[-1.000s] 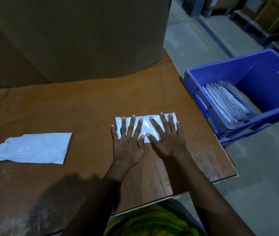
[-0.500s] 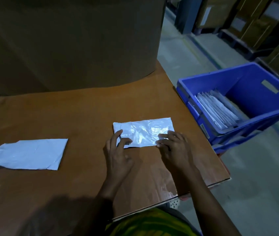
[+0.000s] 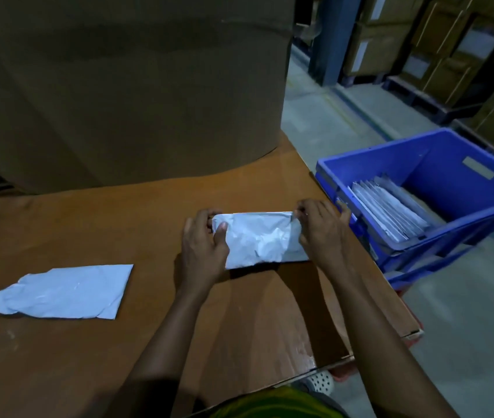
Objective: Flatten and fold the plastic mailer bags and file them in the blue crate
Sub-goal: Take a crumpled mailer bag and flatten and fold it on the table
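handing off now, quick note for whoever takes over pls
Left hand and right hand each grip one end of the folded mailer, held over the table beside the blue crate.
Done: a row of filed mailers stands in the crate.
Left: file the held one, then flatten, fold and file the loose mailer lying on the table's left side.

Brown table (image 3: 58, 372) carries a flat white mailer (image 3: 58, 292) at left; cardboard box (image 3: 119, 86) behind.
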Available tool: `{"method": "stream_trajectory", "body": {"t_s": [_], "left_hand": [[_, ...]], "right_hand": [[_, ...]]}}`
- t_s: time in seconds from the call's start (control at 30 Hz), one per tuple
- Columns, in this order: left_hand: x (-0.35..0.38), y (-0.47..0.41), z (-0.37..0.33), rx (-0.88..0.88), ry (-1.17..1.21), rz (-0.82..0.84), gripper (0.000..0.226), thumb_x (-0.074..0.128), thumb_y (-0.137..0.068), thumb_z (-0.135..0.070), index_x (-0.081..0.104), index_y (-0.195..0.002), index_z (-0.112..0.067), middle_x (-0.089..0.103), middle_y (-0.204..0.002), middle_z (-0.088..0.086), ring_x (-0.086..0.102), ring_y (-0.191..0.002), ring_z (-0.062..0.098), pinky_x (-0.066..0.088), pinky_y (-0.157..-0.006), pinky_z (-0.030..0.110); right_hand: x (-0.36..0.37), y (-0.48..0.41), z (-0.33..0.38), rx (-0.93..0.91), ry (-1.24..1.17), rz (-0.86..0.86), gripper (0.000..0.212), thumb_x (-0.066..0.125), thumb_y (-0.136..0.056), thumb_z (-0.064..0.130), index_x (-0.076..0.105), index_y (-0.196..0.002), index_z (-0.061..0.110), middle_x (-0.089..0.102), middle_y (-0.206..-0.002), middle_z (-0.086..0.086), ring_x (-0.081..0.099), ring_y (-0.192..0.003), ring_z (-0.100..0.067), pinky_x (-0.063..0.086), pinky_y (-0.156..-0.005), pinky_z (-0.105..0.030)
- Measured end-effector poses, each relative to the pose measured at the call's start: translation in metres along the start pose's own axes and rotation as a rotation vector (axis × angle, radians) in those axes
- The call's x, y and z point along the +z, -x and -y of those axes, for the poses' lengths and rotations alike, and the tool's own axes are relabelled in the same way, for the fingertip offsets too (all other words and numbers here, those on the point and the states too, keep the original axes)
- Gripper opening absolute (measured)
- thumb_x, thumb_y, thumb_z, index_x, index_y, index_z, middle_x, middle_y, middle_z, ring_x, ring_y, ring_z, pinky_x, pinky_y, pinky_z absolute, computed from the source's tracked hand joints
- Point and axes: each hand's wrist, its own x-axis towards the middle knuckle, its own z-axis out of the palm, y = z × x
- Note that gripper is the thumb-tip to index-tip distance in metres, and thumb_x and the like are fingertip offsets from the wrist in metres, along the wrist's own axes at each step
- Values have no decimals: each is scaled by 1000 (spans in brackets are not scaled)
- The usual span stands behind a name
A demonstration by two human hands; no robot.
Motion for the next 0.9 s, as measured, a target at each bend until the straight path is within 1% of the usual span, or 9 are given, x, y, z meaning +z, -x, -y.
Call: {"method": "stream_trajectory", "body": {"t_s": [0.1,0.2,0.27,0.33,0.4,0.47,0.53,0.67,0.9], "left_hand": [[13,-20,24,-233,-73,123,18,60,-92,-36,56,-108,-43,63,-103,-3,62,-96,21,55,-83,43],[29,-23,41,-246,-297,243,25,56,-92,-29,64,-116,-31,68,-115,5,59,-113,31,51,-94,45],[43,-17,40,-66,-466,262,31,48,-99,-21,67,-123,-18,65,-128,10,54,-125,34,43,-103,43],[57,-5,34,163,-582,297,45,39,-101,-24,60,-140,-15,55,-149,11,45,-142,36,37,-116,48],[68,9,37,293,-640,369,53,27,-106,-31,47,-153,-15,39,-163,8,29,-153,34,30,-122,53],[74,22,45,304,-650,429,57,18,-108,-34,37,-159,-17,29,-168,4,17,-158,32,21,-125,53],[76,29,52,282,-645,446,58,16,-109,-34,32,-161,-15,26,-169,3,10,-159,30,15,-127,53],[77,31,49,287,-694,460,59,18,-107,-32,31,-161,-11,26,-169,5,9,-159,34,16,-125,58],[76,28,41,252,-731,476,60,16,-107,-34,32,-161,-15,27,-169,5,13,-158,36,16,-124,61]], "right_hand": [[11,-21,-4,65,-100,262,18,69,-91,7,64,-101,21,70,-99,3,63,-101,-22,33,-93,-44],[34,-17,-10,116,-36,463,11,63,-100,20,68,-108,26,68,-112,4,59,-115,-21,32,-105,-55],[47,-6,-5,75,-27,414,20,58,-103,26,70,-119,23,68,-124,1,58,-123,-22,26,-114,-63],[54,9,4,9,-58,345,31,49,-104,33,69,-127,25,65,-136,1,56,-132,-24,21,-117,-60],[59,25,13,-20,-49,387,46,32,-106,46,62,-138,32,54,-151,5,42,-146,-22,16,-120,-54],[65,42,17,-28,-23,488,58,17,-104,52,46,-153,38,37,-165,8,21,-157,-21,10,-123,-52],[71,56,17,-31,25,485,60,15,-104,48,37,-159,37,28,-169,8,12,-160,-21,6,-125,-54],[79,64,16,-38,95,416,53,23,-109,42,34,-160,37,28,-169,7,9,-160,-25,11,-125,-60],[81,59,14,-69,116,451,54,24,-109,45,24,-163,40,18,-172,8,3,-161,-26,8,-126,-58]]}}
